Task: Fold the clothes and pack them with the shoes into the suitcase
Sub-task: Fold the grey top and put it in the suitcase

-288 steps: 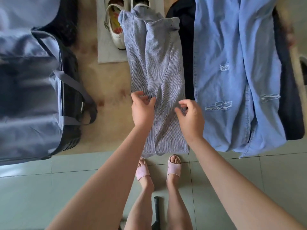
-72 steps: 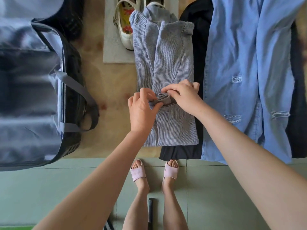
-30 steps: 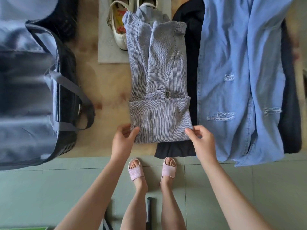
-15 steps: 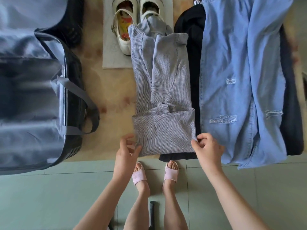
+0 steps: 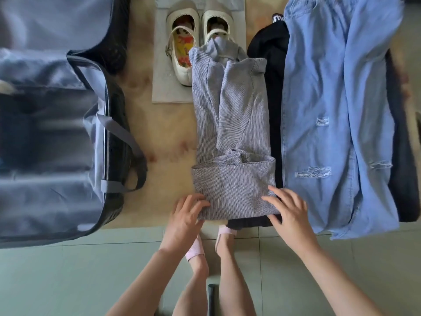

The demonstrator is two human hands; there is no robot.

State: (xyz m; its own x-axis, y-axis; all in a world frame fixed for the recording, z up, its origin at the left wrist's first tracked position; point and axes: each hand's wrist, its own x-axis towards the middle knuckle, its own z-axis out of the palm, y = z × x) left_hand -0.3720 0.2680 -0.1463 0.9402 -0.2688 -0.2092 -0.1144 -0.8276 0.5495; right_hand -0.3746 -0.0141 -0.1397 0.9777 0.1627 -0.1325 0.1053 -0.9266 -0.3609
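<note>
Within the last second the hands have shifted from pinching the outer corners of the grey striped top's turned-up hem band to settling onto the band itself. The left hand pinches its near-left corner. The right hand lies released, with fingers spread flat on its near-right part. The hem fold thus looks set, and the next fold or roll away from the person seems about to start. The top is still unfinished and lies on the table.

By count, there is one open suitcase, well to the left of the top, with no clothes visible inside. Two cream shoes stand on a grey cloth at the top's far left, and its collar overlaps one of them. One black garment lies just right of the top and partly beneath it. One pair of ripped blue jeans lies further right. A dark piece shows beyond the jeans; whether it is a separate garment cannot be told.
</note>
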